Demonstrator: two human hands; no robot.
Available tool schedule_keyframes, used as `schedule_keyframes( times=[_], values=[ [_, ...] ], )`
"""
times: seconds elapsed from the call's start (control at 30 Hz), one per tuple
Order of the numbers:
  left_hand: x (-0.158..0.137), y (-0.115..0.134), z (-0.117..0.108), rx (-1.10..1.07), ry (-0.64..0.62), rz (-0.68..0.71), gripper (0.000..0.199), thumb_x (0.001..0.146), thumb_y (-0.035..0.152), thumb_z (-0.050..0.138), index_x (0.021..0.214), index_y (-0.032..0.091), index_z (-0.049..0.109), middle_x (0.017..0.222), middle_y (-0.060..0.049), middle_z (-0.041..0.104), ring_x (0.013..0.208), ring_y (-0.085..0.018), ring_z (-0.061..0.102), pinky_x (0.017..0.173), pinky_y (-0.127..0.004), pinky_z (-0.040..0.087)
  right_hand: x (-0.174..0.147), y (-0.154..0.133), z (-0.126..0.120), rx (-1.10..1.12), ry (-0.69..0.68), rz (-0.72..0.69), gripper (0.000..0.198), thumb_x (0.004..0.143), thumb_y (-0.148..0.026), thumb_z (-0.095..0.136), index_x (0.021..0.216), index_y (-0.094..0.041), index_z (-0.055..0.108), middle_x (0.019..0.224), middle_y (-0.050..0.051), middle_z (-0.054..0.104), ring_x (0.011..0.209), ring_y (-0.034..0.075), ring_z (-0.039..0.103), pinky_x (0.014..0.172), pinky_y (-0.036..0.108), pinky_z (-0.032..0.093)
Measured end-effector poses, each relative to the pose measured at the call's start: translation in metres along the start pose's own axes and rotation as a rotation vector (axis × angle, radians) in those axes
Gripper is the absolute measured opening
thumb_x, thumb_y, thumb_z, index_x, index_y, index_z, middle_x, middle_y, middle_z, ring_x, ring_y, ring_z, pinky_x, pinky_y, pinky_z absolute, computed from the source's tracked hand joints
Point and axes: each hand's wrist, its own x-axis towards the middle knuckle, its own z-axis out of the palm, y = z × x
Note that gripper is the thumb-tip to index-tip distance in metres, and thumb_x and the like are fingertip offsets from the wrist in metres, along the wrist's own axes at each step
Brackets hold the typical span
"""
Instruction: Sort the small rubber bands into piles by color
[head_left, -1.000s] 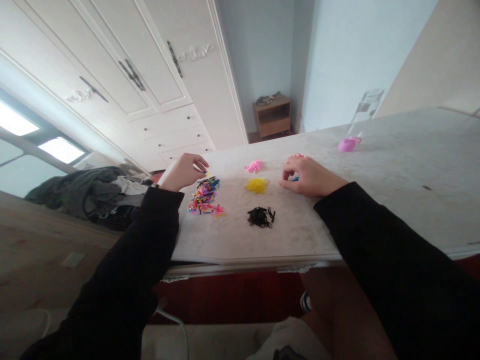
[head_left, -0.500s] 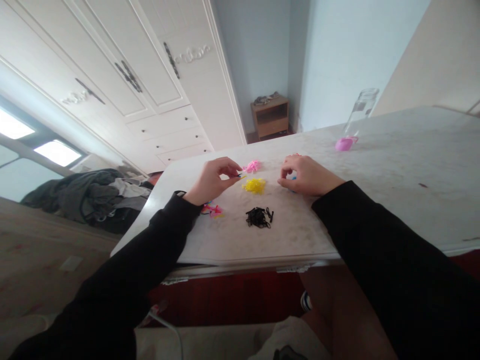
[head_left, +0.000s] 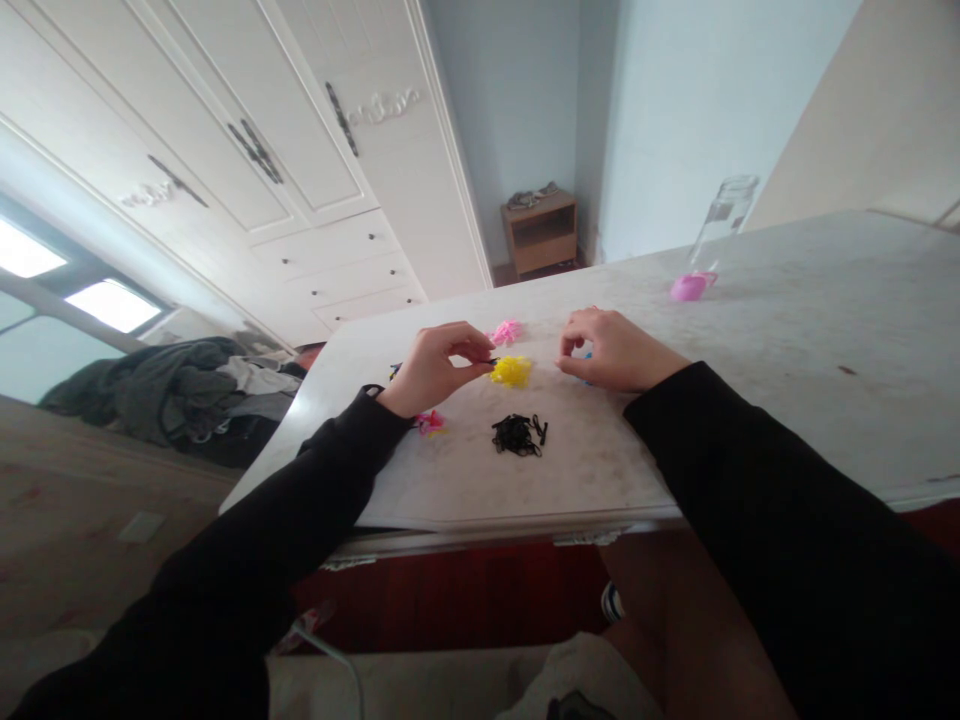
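Observation:
My left hand pinches a small dark rubber band between thumb and forefinger, right at the edge of a yellow pile of rubber bands. Further back is a pink pile. My right hand rests on the table with its fingers curled and thumb drawn in; whatever its fingertips hold, if anything, cannot be made out. Some blue bands peek out beneath it, mostly hidden. Closer to me lies a black pile of bands. Mixed coloured bands lie by my left wrist, partly covered.
A clear glass bottle with a pink bottom stands at the back right of the white table. Heaped dark clothes lie beyond the left edge. White wardrobes and a small wooden nightstand are behind.
My left hand has shifted slightly right, bringing its fingertips up to the yellow pile. A dark blue bit now shows behind that hand. My right hand has barely moved.

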Motion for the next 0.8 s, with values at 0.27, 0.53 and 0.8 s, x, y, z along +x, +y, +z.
schedule_keyframes(
  times=[0.27, 0.53, 0.8],
  values=[
    [-0.002, 0.008, 0.002, -0.033, 0.031, 0.018, 0.023, 0.084, 0.035, 0.090, 0.095, 0.018, 0.078, 0.092, -0.007, 0.081, 0.081, -0.017, 0.080, 0.081, -0.029, 0.071, -0.001, -0.015, 0.005, 0.150, 0.058, -0.137, 0.004, 0.085, -0.023, 0.068, 0.085, -0.021, 0.071, 0.087, 0.006, 0.073, 0.086, 0.022, 0.063, 0.083, 0.036, 0.046],
    [-0.005, 0.029, 0.007, -0.029, 0.026, 0.061, 0.021, 0.085, 0.036, 0.091, 0.093, 0.020, 0.079, 0.090, -0.005, 0.081, 0.078, -0.016, 0.080, 0.076, -0.027, 0.071, 0.000, -0.033, 0.016, 0.237, 0.108, -0.303, 0.010, 0.095, -0.025, 0.071, 0.089, -0.019, 0.076, 0.089, 0.007, 0.077, 0.088, 0.022, 0.064, 0.084, 0.036, 0.047],
    [-0.007, 0.033, 0.009, -0.057, -0.005, 0.050, 0.023, 0.084, 0.036, 0.093, 0.093, 0.020, 0.080, 0.090, -0.005, 0.082, 0.076, -0.016, 0.081, 0.075, -0.027, 0.071, 0.001, -0.035, 0.017, 0.276, 0.094, -0.322, 0.014, 0.096, -0.023, 0.070, 0.084, -0.020, 0.077, 0.084, 0.006, 0.076, 0.084, 0.020, 0.062, 0.081, 0.035, 0.047]
  ],
)
